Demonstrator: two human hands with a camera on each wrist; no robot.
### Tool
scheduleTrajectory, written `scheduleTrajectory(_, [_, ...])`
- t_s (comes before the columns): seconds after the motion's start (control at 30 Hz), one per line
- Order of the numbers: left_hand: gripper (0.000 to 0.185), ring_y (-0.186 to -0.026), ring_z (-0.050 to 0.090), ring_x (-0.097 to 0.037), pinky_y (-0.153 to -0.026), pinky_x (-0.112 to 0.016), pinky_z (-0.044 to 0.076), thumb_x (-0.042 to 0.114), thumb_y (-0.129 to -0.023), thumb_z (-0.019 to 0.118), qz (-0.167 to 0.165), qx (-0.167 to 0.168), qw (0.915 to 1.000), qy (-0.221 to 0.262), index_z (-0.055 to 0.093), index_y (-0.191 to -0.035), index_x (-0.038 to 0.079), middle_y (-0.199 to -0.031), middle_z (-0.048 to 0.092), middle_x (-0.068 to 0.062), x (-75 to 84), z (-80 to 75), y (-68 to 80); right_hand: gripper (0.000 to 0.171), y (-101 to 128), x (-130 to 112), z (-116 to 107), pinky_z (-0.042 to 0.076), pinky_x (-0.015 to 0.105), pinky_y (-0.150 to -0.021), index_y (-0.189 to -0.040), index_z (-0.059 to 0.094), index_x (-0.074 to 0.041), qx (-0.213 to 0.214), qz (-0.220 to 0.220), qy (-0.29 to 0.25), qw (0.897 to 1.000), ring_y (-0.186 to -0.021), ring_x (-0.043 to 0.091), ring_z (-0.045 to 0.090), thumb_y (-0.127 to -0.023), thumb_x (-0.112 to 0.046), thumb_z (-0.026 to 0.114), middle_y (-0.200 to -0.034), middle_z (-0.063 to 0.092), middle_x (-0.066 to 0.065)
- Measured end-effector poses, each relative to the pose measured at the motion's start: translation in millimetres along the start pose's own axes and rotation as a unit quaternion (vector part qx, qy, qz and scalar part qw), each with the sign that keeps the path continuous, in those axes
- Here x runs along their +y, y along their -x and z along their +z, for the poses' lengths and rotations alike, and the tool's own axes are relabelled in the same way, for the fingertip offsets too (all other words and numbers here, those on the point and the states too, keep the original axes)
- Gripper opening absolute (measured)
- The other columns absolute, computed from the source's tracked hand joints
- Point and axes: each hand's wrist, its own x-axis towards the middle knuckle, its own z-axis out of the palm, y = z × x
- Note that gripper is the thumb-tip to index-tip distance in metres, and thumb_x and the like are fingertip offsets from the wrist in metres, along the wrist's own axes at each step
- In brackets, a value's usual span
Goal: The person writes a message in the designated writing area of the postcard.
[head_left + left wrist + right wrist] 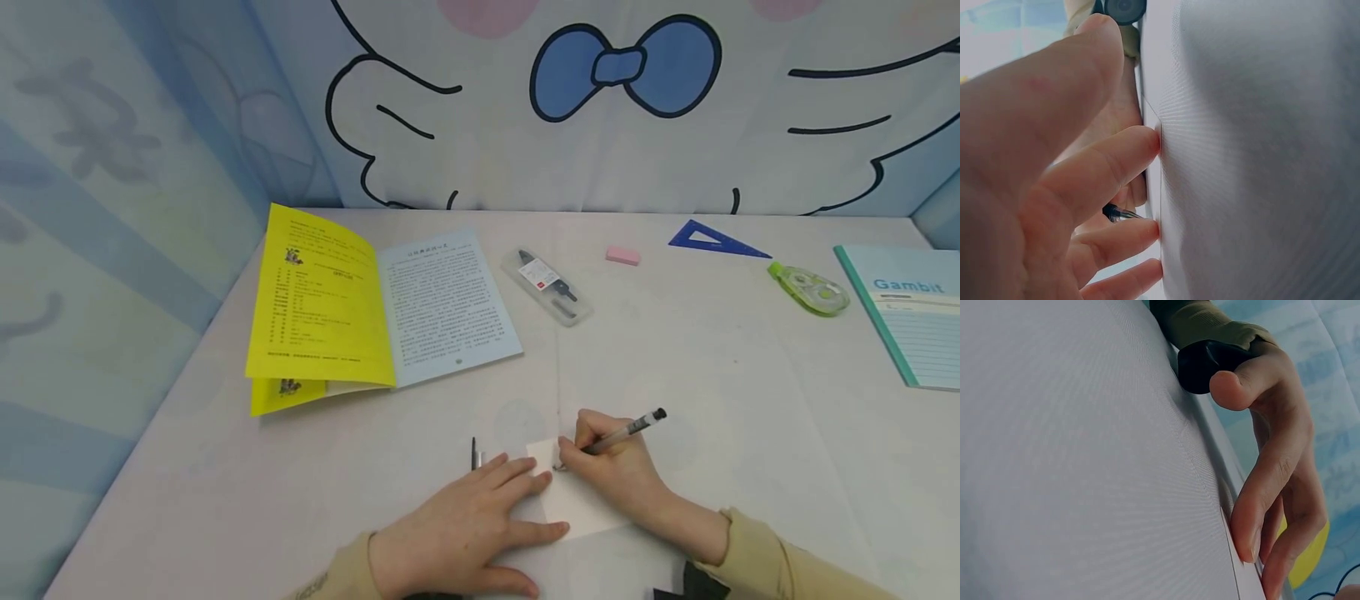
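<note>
A small white paper (581,507) lies on the pale table (750,400) near its front edge. My left hand (480,517) rests flat on the paper's left part, fingers straight and spread. In the left wrist view its fingertips (1147,140) press on the surface. My right hand (611,467) grips a black pen (626,431) with the tip down on the paper's top edge. The pen's tip (1119,214) shows behind my left fingers. In the right wrist view my left hand (1272,475) touches the table. A dark pen cap (474,454) lies just beyond my left fingers.
An open booklet with a yellow cover (375,308) lies at the back left. Behind are a clear compass case (547,285), a pink eraser (622,255), a blue set square (712,239), a green correction tape (810,289) and a teal notebook (915,317).
</note>
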Motion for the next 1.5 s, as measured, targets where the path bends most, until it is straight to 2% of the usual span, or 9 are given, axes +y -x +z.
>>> scheduleTrajectory(0.1, [0.054,-0.129,0.037,-0.026,-0.101,-0.044,0.038,0.063,-0.088,0.040,0.000,-0.003,1.0000,0.002,0.051,-0.132,0.033,-0.139,0.042,-0.008,-0.1,-0.3,-0.3,0.042,-4,-16,0,0.024,0.020,-0.040,-0.054,0.036,-0.010,0.006,0.001,0.006,1.000,-0.051,-0.006,0.027,-0.066,0.022,0.060,-0.048,0.034,-0.001])
scheduleTrajectory(0.23, [0.054,-0.129,0.037,-0.027,-0.101,-0.045,0.038,0.063,-0.088,0.040,-0.001,-0.002,1.0000,-0.001,0.051,-0.131,0.034,-0.139,0.042,-0.008,-0.3,-0.2,-0.1,0.042,-5,-21,0,0.024,0.020,-0.039,-0.054,0.036,-0.009,0.008,0.013,0.012,1.000,-0.051,-0.007,0.027,-0.066,0.022,0.061,-0.048,0.035,-0.001])
scheduleTrajectory(0.33, [0.054,-0.129,0.038,-0.027,-0.101,-0.045,0.039,0.063,-0.087,0.042,-0.001,0.003,1.0000,-0.004,0.052,-0.131,0.034,-0.139,0.042,-0.008,-0.3,0.2,0.0,0.042,-1,-7,0,0.024,0.019,-0.039,-0.054,0.037,-0.010,0.001,0.016,0.010,1.000,-0.050,-0.007,0.027,-0.067,0.020,0.062,-0.048,0.036,-0.002])
scheduleTrajectory(0.47, [0.054,-0.128,0.038,-0.027,-0.100,-0.045,0.039,0.064,-0.086,0.044,0.001,0.012,0.9998,-0.014,0.052,-0.130,0.034,-0.138,0.043,-0.008,0.0,0.9,0.0,0.041,0,-3,-1,0.024,0.018,-0.040,-0.055,0.037,-0.011,-0.006,0.019,0.003,1.000,-0.050,-0.006,0.027,-0.070,0.017,0.063,-0.048,0.036,-0.003])
scheduleTrajectory(0.67, [0.054,-0.129,0.037,-0.026,-0.101,-0.044,0.038,0.063,-0.087,0.042,-0.001,0.001,1.0000,0.001,0.051,-0.131,0.034,-0.139,0.042,-0.008,-0.6,0.4,0.3,0.041,0,-2,-1,0.025,0.020,-0.039,-0.054,0.039,-0.011,0.003,0.016,-0.004,1.000,-0.050,-0.006,0.029,-0.070,0.017,0.064,-0.049,0.037,-0.002])
scheduleTrajectory(0.93, [0.054,-0.130,0.036,-0.026,-0.102,-0.044,0.037,0.063,-0.088,0.040,-0.003,-0.008,0.9999,0.010,0.050,-0.132,0.034,-0.140,0.041,-0.007,-0.9,-0.3,0.6,0.042,0,-3,0,0.024,0.024,-0.039,-0.053,0.036,-0.011,0.025,0.037,0.005,0.999,-0.049,-0.005,0.027,-0.069,0.018,0.062,-0.048,0.035,-0.003])
scheduleTrajectory(1.1, [0.054,-0.130,0.036,-0.026,-0.103,-0.044,0.037,0.063,-0.087,0.041,-0.004,-0.004,1.0000,0.004,0.051,-0.132,0.034,-0.140,0.041,-0.007,-0.7,-0.1,0.6,0.041,0,-4,0,0.023,0.021,-0.039,-0.053,0.036,-0.010,0.016,0.031,0.010,0.999,-0.050,-0.006,0.027,-0.068,0.019,0.061,-0.048,0.035,-0.003])
scheduleTrajectory(1.33, [0.054,-0.129,0.037,-0.025,-0.102,-0.043,0.038,0.063,-0.086,0.044,-0.002,0.008,1.0000,0.000,0.052,-0.131,0.033,-0.139,0.042,-0.007,0.0,0.6,0.7,0.040,1,-3,-1,0.024,0.025,-0.040,-0.054,0.037,-0.008,0.054,0.045,0.011,0.997,-0.049,-0.003,0.028,-0.067,0.022,0.059,-0.049,0.031,-0.001])
scheduleTrajectory(1.5, [0.054,-0.130,0.036,-0.025,-0.102,-0.043,0.038,0.064,-0.086,0.043,-0.003,0.006,1.0000,-0.003,0.052,-0.131,0.034,-0.140,0.042,-0.007,-0.1,0.1,0.3,0.040,0,-4,-2,0.025,0.025,-0.039,-0.054,0.038,-0.010,0.038,0.061,0.018,0.997,-0.049,-0.004,0.029,-0.068,0.019,0.062,-0.049,0.034,-0.003])
